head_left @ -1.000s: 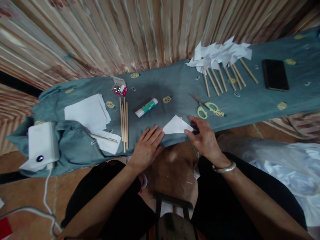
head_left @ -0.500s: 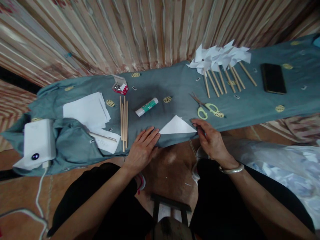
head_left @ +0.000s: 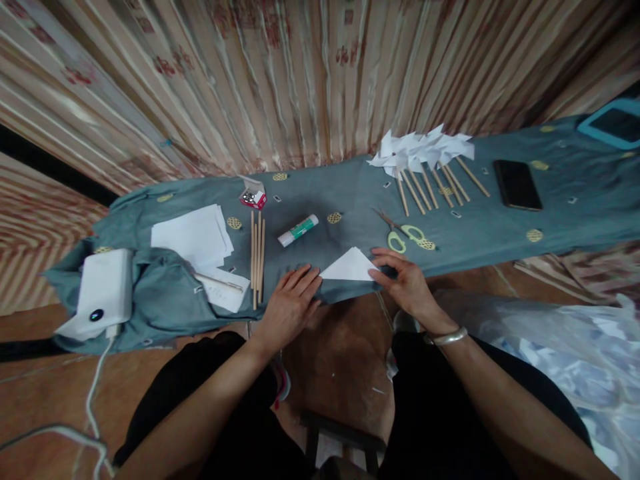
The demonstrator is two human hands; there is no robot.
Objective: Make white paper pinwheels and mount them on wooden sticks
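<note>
A white paper folded into a triangle [head_left: 349,266] lies near the front edge of a table covered with grey-blue cloth [head_left: 350,193]. My left hand [head_left: 289,305] lies flat on the cloth, fingers stretched out, fingertips touching the triangle's left corner. My right hand [head_left: 407,283] presses its fingertips on the triangle's right corner, fingers spread. A silver bangle [head_left: 447,337] is on my right wrist. Yellow-handled scissors [head_left: 406,235] lie just behind my right hand.
A glue stick [head_left: 298,230], several wooden sticks [head_left: 257,257], a small red box [head_left: 253,197] and a stack of white sheets [head_left: 192,235] lie left. Paper pinwheels on sticks [head_left: 425,160], a black phone [head_left: 517,185] and a tablet [head_left: 613,124] lie right. A white device [head_left: 103,293] sits at far left.
The camera has tilted up and back, so the table sits lower in view. My right hand has shifted slightly left along the triangle's edge. My left hand stays at the left corner.
</note>
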